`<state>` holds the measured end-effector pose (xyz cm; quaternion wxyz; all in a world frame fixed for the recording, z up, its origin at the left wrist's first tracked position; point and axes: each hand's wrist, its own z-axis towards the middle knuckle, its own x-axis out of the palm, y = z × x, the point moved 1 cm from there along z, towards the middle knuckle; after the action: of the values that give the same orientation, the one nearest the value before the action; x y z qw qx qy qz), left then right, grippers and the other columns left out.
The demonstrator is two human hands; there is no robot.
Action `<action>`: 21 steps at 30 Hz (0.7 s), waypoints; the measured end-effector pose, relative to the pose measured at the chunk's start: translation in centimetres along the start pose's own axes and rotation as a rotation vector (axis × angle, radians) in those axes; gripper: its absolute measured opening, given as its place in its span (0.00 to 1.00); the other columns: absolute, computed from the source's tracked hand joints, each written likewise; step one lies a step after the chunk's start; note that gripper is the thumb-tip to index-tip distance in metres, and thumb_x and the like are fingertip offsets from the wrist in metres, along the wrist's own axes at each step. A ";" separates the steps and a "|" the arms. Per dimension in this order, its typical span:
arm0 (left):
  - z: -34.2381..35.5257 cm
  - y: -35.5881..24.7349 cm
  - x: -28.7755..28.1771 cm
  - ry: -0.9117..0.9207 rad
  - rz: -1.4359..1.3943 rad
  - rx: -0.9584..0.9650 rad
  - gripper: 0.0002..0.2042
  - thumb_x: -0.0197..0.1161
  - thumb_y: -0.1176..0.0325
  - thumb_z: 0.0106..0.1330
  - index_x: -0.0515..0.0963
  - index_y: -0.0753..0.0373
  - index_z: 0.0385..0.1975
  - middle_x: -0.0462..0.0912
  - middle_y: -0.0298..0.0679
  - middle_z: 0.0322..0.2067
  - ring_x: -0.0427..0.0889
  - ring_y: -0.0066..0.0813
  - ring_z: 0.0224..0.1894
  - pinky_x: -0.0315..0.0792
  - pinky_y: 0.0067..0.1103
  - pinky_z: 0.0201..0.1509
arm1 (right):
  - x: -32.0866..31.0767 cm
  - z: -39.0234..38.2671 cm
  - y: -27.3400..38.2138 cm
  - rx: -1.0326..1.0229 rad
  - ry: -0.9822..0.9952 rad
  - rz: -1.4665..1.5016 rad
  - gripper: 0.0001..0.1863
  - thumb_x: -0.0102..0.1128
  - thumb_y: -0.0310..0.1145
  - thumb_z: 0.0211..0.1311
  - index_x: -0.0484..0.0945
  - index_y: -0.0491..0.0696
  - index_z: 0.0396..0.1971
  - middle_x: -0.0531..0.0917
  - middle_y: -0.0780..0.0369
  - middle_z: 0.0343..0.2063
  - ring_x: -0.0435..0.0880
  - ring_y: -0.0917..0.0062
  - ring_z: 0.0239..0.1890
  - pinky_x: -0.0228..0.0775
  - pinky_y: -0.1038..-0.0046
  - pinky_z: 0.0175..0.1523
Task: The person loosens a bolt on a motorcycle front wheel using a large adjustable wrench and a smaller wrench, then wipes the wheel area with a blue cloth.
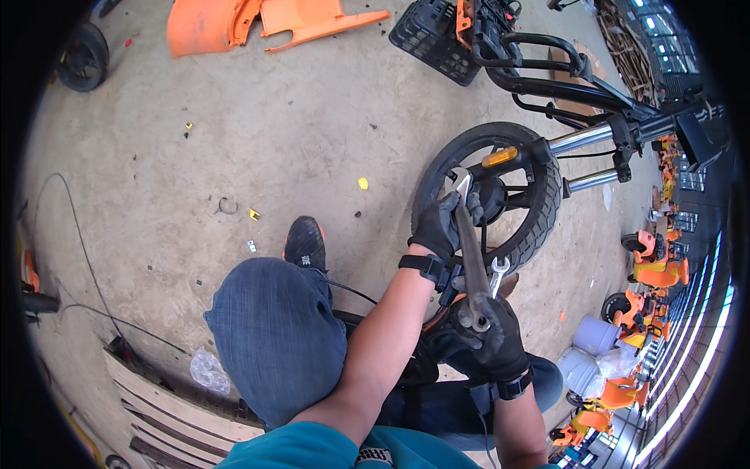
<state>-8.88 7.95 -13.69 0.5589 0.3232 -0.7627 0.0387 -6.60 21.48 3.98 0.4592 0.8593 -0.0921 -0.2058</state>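
Note:
My left hand (pixel 439 227), in a black glove, is closed around the upper part of a long adjustable wrench (pixel 469 248), just below its silver jaws. My right hand (pixel 500 336), also gloved, lies around the lower end of that wrench, where a hole shows in the handle. A smaller silver open-end wrench (pixel 498 275) sticks up out of the right hand's fingers. Beyond both hands is a black scooter wheel (pixel 539 228) on a chrome fork (pixel 580 141), with an amber reflector (pixel 500 157) on the fork's lower end. The jaws overlap the wheel's hub area; whether they touch it I cannot tell.
Orange body panels (pixel 205 30) and a black crate (pixel 434 39) lie at the far side. Small yellow scraps (pixel 363 184) dot the concrete floor. A slatted wooden pallet (pixel 168 418) is at lower left. Buckets (pixel 578 369) and several orange scooters (pixel 660 271) stand at the right.

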 end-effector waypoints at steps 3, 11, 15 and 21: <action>0.4 0.5 0.7 0.002 -0.002 0.012 0.13 0.46 0.69 0.68 0.69 0.69 0.47 0.77 0.45 0.34 0.78 0.32 0.34 0.76 0.23 0.42 | -1.7 -0.1 -1.1 0.044 0.020 -0.273 0.19 0.57 0.21 0.50 0.69 0.42 0.45 0.76 0.59 0.32 0.75 0.73 0.29 0.68 0.77 0.31; 0.8 0.2 1.1 -0.075 -0.067 0.025 0.13 0.42 0.71 0.68 0.65 0.68 0.48 0.76 0.45 0.33 0.79 0.33 0.34 0.77 0.30 0.40 | -3.3 0.5 -1.8 0.092 0.033 -0.581 0.28 0.64 0.21 0.40 0.69 0.42 0.48 0.78 0.53 0.39 0.78 0.60 0.40 0.72 0.68 0.43; -0.1 -0.3 0.5 -0.016 -0.004 -0.028 0.13 0.42 0.68 0.69 0.68 0.68 0.46 0.77 0.44 0.32 0.79 0.33 0.34 0.77 0.28 0.40 | -0.8 1.2 -0.2 -0.497 0.026 -0.795 0.16 0.50 0.33 0.58 0.69 0.41 0.44 0.75 0.59 0.28 0.71 0.76 0.23 0.61 0.80 0.25; -1.0 -1.0 1.8 -0.110 0.080 -0.160 0.14 0.41 0.65 0.70 0.71 0.67 0.43 0.78 0.41 0.30 0.79 0.31 0.33 0.76 0.25 0.40 | -2.3 0.7 -3.9 -0.294 0.131 -0.351 0.28 0.65 0.26 0.41 0.69 0.41 0.47 0.77 0.54 0.36 0.78 0.60 0.36 0.71 0.64 0.41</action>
<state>-7.86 6.73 -12.03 0.5381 0.2487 -0.8052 -0.0178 -9.15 23.91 1.04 0.5417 0.7975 0.1195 -0.2375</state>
